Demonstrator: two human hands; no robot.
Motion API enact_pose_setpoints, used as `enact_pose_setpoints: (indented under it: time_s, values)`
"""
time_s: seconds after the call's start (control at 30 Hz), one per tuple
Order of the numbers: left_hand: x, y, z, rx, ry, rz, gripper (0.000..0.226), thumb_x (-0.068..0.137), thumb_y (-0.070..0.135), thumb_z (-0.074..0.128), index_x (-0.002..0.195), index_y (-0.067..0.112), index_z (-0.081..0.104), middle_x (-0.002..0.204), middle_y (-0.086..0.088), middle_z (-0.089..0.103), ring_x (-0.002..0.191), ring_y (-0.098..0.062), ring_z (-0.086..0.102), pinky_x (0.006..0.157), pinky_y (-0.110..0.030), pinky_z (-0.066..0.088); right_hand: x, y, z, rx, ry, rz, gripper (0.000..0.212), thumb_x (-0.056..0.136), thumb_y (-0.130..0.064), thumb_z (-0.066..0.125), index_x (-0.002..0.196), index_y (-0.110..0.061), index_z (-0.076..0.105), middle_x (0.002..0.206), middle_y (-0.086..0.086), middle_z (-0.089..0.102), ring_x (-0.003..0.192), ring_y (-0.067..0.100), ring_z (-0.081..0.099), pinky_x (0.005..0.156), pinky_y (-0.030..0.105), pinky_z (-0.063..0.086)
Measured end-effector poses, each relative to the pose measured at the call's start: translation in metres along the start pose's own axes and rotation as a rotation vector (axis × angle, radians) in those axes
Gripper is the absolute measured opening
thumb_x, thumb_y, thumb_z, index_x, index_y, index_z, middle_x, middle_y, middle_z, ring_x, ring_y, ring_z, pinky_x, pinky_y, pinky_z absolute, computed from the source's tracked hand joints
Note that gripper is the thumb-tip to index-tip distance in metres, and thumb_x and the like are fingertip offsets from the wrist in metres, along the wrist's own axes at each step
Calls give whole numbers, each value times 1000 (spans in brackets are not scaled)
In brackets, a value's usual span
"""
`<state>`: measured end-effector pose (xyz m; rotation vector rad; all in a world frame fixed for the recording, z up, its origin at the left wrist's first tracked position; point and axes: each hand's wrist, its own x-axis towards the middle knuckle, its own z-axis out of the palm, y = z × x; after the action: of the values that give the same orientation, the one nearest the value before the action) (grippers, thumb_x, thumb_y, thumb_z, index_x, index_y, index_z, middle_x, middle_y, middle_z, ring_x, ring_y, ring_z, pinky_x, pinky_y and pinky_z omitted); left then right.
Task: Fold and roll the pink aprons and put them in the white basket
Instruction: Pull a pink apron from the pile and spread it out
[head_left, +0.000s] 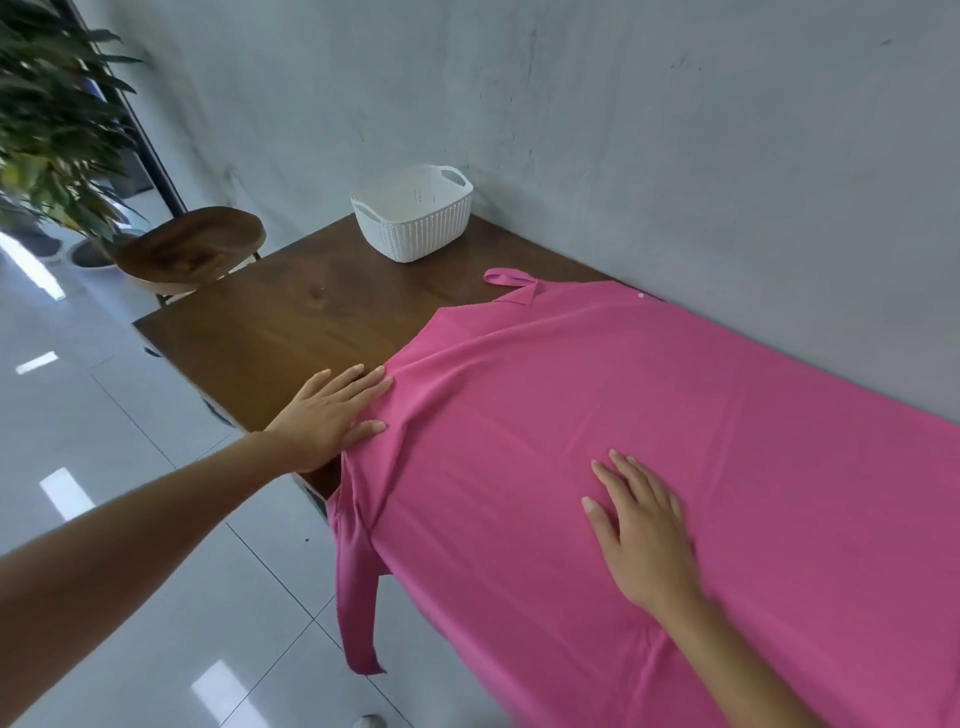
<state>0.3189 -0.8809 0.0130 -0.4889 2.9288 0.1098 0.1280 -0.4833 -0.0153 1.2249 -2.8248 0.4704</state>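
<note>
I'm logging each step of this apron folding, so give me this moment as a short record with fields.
apron: pink apron spread flat on the wooden table, unfolded, one strap hanging off the near edge
left hand: flat, fingertips on the apron's edge
right hand: flat, palm down on the apron's middle
basket: white basket at the table's far corner, apart from the apron, nothing seen inside
nearby: wooden stool beyond the table's end

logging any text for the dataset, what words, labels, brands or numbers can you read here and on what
None: no readable text in the head view.
The pink apron, white basket, wooden table and grey wall show no print or label.
A small white speck on the apron's far edge is too small to tell.
</note>
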Motion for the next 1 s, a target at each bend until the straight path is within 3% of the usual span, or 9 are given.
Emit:
enact_pose_setpoints:
  time_s: [0.13, 0.23, 0.3, 0.37, 0.47, 0.57, 0.8, 0.9, 1.0]
  values:
    - [9, -27, -10, -1, 1, -30, 86, 90, 83, 7, 162, 36, 7, 169, 12, 8, 156, -12, -3, 125, -42, 2, 1, -3, -2, 2, -20, 23, 61, 100, -57, 27, 149, -27, 47, 160, -7, 36, 149, 16, 27, 120, 36, 19]
    - [7, -24, -15, -113, 87, -116, 91, 87, 85, 27, 159, 29, 27, 163, 2, 34, 152, -24, 25, 122, -47, 19, 1, -9, -4, -15, -34, 57, 54, 104, -51, 37, 149, -24, 46, 160, -4, 36, 149, 17, 27, 121, 35, 16]
    - [-4, -13, -16, -226, 211, -191, 73, 92, 71, 47, 148, 24, 43, 143, -4, 55, 134, -31, 47, 111, -49, 34, 0, -20, -3, -10, -27, 119, 49, 104, -41, 46, 148, -21, 48, 158, -2, 39, 148, 19, 31, 121, 37, 19]
    - [-19, -2, -13, -337, 330, -251, 47, 93, 59, 58, 123, 22, 56, 113, 0, 64, 109, -29, 58, 93, -45, 43, -2, -37, 2, 19, 19, 151, 47, 104, -40, 46, 144, -18, 54, 154, 0, 46, 144, 22, 38, 121, 40, 26]
    - [-41, 9, -5, -446, 253, -347, 38, 92, 59, 60, 87, 22, 59, 86, 7, 62, 89, -24, 58, 85, -42, 44, -10, -68, 14, 76, 79, 151, 47, 100, -41, 46, 137, -15, 60, 146, 3, 54, 137, 26, 46, 118, 40, 30]
    - [-61, 17, 7, -530, 160, -344, 43, 90, 67, 56, 73, 27, 59, 77, 10, 62, 87, -24, 56, 88, -41, 41, -18, -101, 26, 108, 96, 158, 47, 99, -40, 47, 137, -15, 61, 146, 4, 54, 138, 25, 44, 117, 38, 28]
    - [-86, 28, 17, -567, 231, -293, 29, 95, 44, 64, 81, 22, 52, 89, 8, 53, 95, -24, 41, 81, -37, 31, -24, -123, 36, -2, 103, 184, 57, 100, -47, 28, 141, -18, 55, 152, 6, 47, 143, 27, 37, 119, 43, 28]
    - [-89, 8, 18, -651, 288, -225, 27, 101, 29, 58, 83, 16, 41, 78, 4, 51, 83, -25, 44, 73, -41, 37, -23, -126, 35, -18, 90, 199, 55, 101, -46, 29, 143, -20, 54, 154, 4, 45, 144, 26, 35, 119, 43, 27]
    - [-86, -13, 10, -817, 286, -212, 25, 103, 21, 55, 88, 13, 37, 69, 4, 44, 64, -18, 42, 56, -36, 33, -24, -128, 34, -23, 98, 207, 53, 101, -44, 33, 142, -19, 54, 153, 4, 46, 143, 25, 36, 119, 43, 27]
